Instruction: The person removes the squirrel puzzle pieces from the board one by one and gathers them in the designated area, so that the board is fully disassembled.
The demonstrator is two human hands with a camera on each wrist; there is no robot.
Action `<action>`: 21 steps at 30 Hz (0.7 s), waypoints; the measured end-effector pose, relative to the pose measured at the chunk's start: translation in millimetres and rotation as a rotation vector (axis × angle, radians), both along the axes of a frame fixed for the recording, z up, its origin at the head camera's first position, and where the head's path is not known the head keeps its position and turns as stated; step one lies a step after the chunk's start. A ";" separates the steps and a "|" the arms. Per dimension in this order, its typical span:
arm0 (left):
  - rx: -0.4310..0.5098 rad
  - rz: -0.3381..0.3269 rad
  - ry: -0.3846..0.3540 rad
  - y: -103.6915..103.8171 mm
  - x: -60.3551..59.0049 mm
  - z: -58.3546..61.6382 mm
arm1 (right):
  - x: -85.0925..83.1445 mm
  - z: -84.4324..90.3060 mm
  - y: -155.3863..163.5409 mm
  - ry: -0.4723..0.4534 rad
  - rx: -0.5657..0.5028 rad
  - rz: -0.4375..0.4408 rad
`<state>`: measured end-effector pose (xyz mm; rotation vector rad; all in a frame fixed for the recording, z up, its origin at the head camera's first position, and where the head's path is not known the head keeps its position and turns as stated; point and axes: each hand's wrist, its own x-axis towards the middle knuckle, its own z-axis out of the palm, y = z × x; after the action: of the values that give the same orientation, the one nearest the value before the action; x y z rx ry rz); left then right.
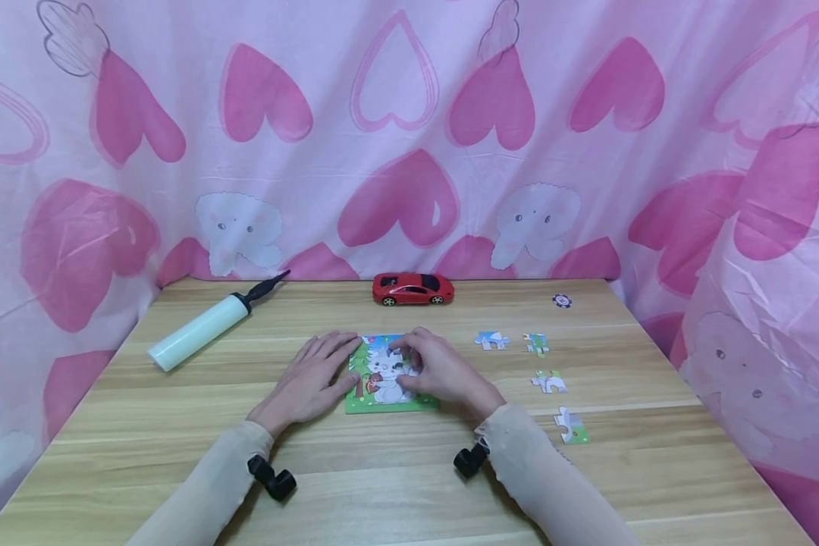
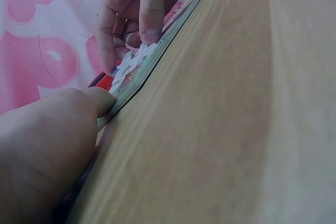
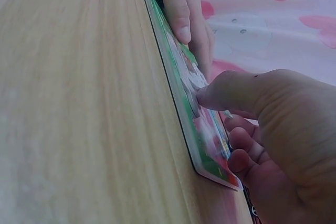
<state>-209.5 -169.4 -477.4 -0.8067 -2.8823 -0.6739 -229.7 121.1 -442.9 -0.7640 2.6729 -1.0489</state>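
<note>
We log a puzzle [image 1: 389,379] lying flat at the middle of the worktop [image 1: 396,485], a green tray with a white animal picture. The left hand [image 1: 310,383] rests beside the tray's left edge, fingers straight and spread, a fingertip [image 2: 102,100] touching the tray's rim. The right hand [image 1: 440,371] lies over the tray's right part, fingers curled down onto the picture, the thumb tip [image 3: 207,95] pressing a white piece; whether it pinches that piece or only presses it we cannot tell. Right of the tray, four loose pieces [image 1: 549,381] lie well apart from each other. At the far edge stand a red car [image 1: 412,289] and, further right, a small chip [image 1: 563,301]. A white pump [image 1: 201,327] lies at far left. A pink heart-print cloth [image 1: 409,136] hangs behind.
</note>
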 end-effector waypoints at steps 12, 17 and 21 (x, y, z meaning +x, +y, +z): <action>0.012 0.013 -0.024 1.2 0.0 2.5 | -1.2 1.8 1.1 0.033 -0.016 0.006; 0.013 0.013 -0.032 1.3 0.3 3.6 | -1.4 1.3 0.7 0.051 -0.013 0.003; 0.017 0.017 -0.038 1.6 0.5 4.6 | -0.9 1.8 0.0 0.074 -0.023 0.000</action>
<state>-209.0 -167.8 -472.9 -0.7742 -2.9098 -0.7186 -230.6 121.1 -441.1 -0.8230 2.7265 -1.0737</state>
